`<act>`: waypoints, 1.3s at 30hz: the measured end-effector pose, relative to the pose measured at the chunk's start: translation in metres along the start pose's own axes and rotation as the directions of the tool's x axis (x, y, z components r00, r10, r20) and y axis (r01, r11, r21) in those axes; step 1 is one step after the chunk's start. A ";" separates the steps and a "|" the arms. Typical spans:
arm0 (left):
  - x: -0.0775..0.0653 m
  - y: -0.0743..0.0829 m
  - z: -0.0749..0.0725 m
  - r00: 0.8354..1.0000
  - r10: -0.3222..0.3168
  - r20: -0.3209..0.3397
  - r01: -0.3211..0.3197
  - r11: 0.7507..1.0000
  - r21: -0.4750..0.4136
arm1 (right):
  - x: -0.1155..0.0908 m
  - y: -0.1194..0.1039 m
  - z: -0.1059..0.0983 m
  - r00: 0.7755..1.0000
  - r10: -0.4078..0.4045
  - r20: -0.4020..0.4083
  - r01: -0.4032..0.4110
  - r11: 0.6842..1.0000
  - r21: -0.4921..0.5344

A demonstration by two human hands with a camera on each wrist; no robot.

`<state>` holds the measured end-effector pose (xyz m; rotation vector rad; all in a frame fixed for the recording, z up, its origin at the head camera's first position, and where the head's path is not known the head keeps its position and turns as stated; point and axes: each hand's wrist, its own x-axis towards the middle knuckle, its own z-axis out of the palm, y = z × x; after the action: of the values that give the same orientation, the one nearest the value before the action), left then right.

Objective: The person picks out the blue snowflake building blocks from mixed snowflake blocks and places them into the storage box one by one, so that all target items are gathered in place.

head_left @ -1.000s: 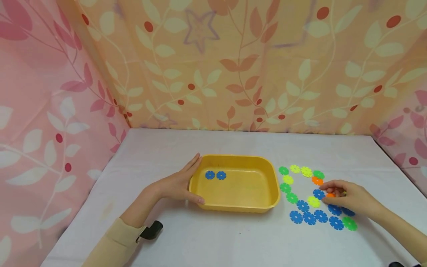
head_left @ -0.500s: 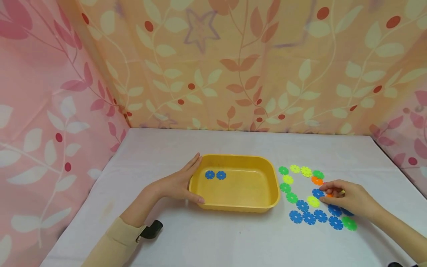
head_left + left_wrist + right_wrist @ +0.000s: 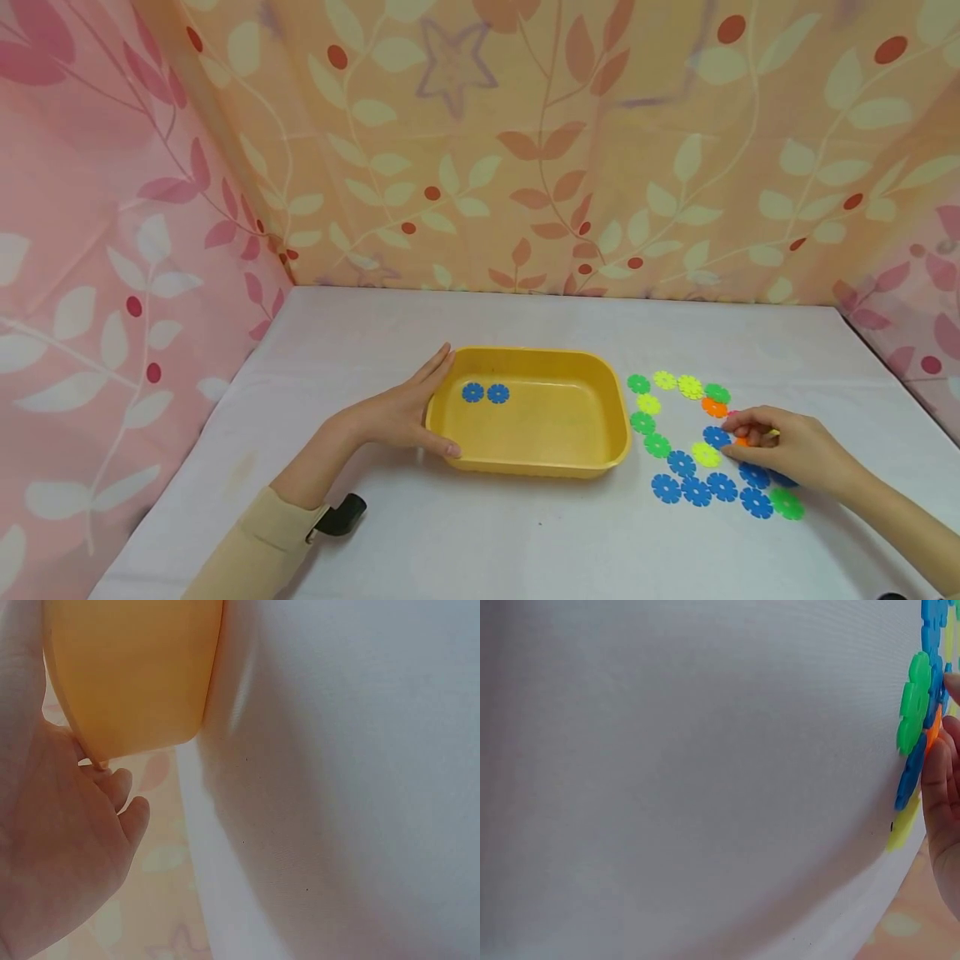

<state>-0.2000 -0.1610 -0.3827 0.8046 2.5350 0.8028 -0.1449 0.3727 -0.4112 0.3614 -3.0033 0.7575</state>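
Note:
A yellow plastic tray (image 3: 525, 467) stands on the table with two blue snowflake discs (image 3: 485, 392) lying inside. My left hand (image 3: 401, 417) grips its left end, the thumb on the near rim and the fingers along the far left corner. In the left wrist view, some fingers curl by the edge of the tray (image 3: 135, 682). My right hand (image 3: 795, 442) is over the loose discs at the right. Its thumb and forefinger are apart, at the right edge of a blue snowflake disc (image 3: 716, 437) lying on the table. The other fingers curl and partly hide the discs below.
Loose snowflake discs, several blue (image 3: 696, 491), green (image 3: 642, 423), yellow (image 3: 690, 387) and orange (image 3: 715, 407), are spread right of the tray. Some overlap. A white cloth (image 3: 465, 542) covers the table, and patterned curtains (image 3: 480, 167) rise behind and at both sides.
My right forefinger has drawn back slightly to the right from above the blue disc. My left hand, the tray and the two discs inside stay where they were.

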 end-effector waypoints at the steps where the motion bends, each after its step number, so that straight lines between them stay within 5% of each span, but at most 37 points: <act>1: 0.000 0.000 0.000 1.000 -0.001 0.000 0.001 1.000 -0.002 | 0.000 0.000 0.000 1.000 -0.011 -0.009 0.011 1.000 -0.001; 14: -0.001 0.004 -0.002 1.000 0.009 0.001 -0.009 1.000 -0.003 | -0.001 0.000 0.004 0.995 -0.085 -0.057 0.084 0.996 -0.015; 21: 0.000 0.004 -0.002 1.000 0.009 0.002 -0.009 1.000 -0.005 | 0.002 -0.005 -0.002 0.999 0.014 -0.036 -0.013 0.999 0.036; 28: -0.001 0.003 -0.001 1.000 -0.001 0.001 0.001 1.000 -0.005 | 0.015 -0.033 -0.005 0.996 0.094 0.011 -0.094 0.984 0.153; 39: 0.000 0.000 -0.001 1.000 0.013 0.005 -0.013 1.000 0.008 | 0.049 -0.091 -0.001 0.999 0.008 0.048 -0.022 0.949 0.314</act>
<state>-0.2002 -0.1614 -0.3818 0.8248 2.5332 0.7942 -0.1721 0.2845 -0.3642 0.3667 -2.9258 1.2522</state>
